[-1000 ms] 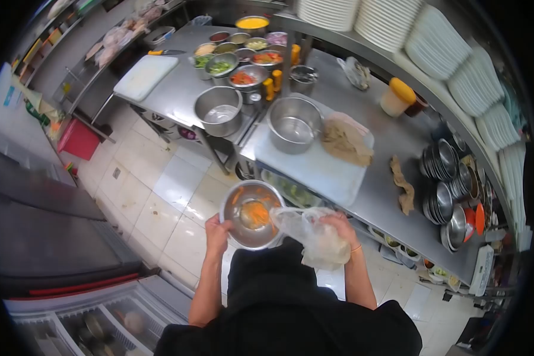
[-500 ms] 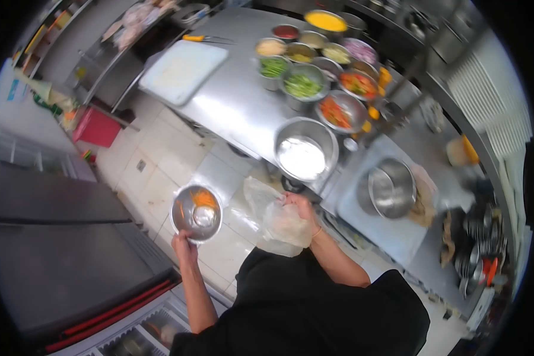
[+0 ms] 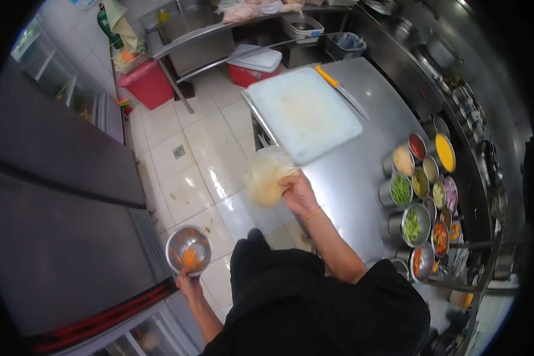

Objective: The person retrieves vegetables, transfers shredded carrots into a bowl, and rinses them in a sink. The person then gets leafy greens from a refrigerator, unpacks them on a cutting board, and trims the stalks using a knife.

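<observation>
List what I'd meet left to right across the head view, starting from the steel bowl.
Steel bowl in the left hand, plastic bag in the right hand, yellow-handled knife, dark red sauce, yellow food.

Metal bowl (image 3: 177, 250), seemingly translucent bag (image 3: 267, 178)

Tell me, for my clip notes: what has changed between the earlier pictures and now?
The view has swung left; the right hand has carried the plastic bag away from the steel bowl, towards the white cutting board. Nothing was let go: the left hand still holds the bowl, orange shreds inside.
</observation>
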### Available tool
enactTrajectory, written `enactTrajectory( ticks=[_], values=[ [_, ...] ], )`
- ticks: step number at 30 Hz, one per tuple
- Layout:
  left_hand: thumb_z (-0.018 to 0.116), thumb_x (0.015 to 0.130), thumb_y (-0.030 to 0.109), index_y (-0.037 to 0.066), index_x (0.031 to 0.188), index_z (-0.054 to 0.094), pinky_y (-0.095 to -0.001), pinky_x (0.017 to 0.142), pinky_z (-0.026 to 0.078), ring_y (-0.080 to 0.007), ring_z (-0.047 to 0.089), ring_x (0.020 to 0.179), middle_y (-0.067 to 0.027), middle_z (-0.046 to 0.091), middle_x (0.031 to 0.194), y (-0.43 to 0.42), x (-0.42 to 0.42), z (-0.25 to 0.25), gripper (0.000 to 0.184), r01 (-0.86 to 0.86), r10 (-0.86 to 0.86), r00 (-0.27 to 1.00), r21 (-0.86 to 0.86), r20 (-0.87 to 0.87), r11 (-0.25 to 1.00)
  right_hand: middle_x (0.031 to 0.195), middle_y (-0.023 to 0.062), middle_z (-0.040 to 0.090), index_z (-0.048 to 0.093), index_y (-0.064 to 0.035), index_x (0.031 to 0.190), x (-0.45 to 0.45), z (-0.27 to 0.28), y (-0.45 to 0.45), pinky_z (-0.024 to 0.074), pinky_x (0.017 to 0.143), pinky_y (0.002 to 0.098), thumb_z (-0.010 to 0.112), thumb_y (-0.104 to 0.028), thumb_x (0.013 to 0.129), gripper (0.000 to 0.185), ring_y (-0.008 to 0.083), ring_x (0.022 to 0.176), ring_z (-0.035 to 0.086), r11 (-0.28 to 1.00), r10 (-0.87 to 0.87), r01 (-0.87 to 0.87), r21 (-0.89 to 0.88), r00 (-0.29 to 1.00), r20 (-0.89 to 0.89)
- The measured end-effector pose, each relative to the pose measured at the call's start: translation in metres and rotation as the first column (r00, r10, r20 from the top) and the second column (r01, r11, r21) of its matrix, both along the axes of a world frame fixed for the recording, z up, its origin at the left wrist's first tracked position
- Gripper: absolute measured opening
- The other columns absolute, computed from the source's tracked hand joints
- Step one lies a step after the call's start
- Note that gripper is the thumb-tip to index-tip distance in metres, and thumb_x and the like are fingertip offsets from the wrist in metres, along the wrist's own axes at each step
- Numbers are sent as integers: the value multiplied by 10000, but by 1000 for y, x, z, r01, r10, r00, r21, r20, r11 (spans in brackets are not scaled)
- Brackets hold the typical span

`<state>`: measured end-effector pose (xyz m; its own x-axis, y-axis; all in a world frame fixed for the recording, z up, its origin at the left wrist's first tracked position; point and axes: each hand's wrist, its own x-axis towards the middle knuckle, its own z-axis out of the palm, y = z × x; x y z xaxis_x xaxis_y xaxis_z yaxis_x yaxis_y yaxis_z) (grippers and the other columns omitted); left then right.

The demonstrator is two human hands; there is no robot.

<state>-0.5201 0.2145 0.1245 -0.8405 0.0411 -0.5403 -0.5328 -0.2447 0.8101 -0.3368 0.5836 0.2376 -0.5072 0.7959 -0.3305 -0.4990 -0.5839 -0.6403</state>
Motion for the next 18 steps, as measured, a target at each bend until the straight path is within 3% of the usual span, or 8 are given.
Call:
enactTrajectory(
  ticks=[2,4,6,11,13,15,17,18],
  values=[
    [589,684,3,-97,994,550,-507,758,547,-311,615,902,-182,583,1026,60,-49,1,328,102,-101,994,46,-33,994,1138,108,568,450,-5,1191,-20,4,32,452,969,365,532,106,788,426,236,1058,571,998,-58,57,7,997,44],
    [574,699,-10,-79,929,516,-501,808,521,-313,598,911,-188,555,995,130,-92,17,248,176,-175,983,26,-51,984,1131,116,561,438,-17,1175,-35,8,66,489,897,346,581,98,774,441,221,1019,585,992,-115,109,66,990,80],
    [600,682,-15,-78,963,547,-439,717,551,-271,620,885,-151,592,1001,198,-131,34,293,267,-263,963,83,-55,960,1112,110,568,429,-31,1186,-51,14,101,524,822,337,636,71,768,478,206,973,606,979,-184,170,113,975,126],
    [592,707,-25,-28,888,542,-389,730,540,-257,614,899,-137,587,957,318,-231,37,188,370,-359,929,176,-91,912,1078,100,588,461,-40,1166,-113,15,219,509,820,311,680,23,752,473,200,972,605,925,-287,205,321,929,234],
    [598,709,-29,-23,889,545,-375,671,544,-254,628,840,-129,592,931,345,-248,52,188,283,-263,953,132,-150,950,1083,120,585,476,-18,1189,-150,-13,277,509,804,306,713,-26,735,512,214,982,603,898,-296,187,399,927,232],
    [604,717,-34,-23,929,558,-346,686,534,-218,623,823,-101,601,911,359,-267,62,217,299,-290,948,57,-128,953,1142,156,582,479,22,1232,-181,-81,364,479,881,324,741,-114,712,598,258,1029,589,776,-488,59,628,687,539],
    [602,723,-41,-24,935,559,-338,694,530,-200,614,818,-87,602,898,367,-294,60,217,276,-269,946,16,-178,961,1216,206,559,459,71,1268,-208,-54,407,423,975,339,734,-165,706,669,292,1111,551,821,-479,87,564,643,598],
    [600,731,-43,-25,927,555,-305,682,511,-178,601,773,-83,603,897,373,-301,62,202,260,-248,948,35,-200,965,1239,224,541,446,88,1275,-215,-74,445,399,1003,347,734,-181,701,696,300,1140,533,782,-546,109,613,594,591]
  ],
)
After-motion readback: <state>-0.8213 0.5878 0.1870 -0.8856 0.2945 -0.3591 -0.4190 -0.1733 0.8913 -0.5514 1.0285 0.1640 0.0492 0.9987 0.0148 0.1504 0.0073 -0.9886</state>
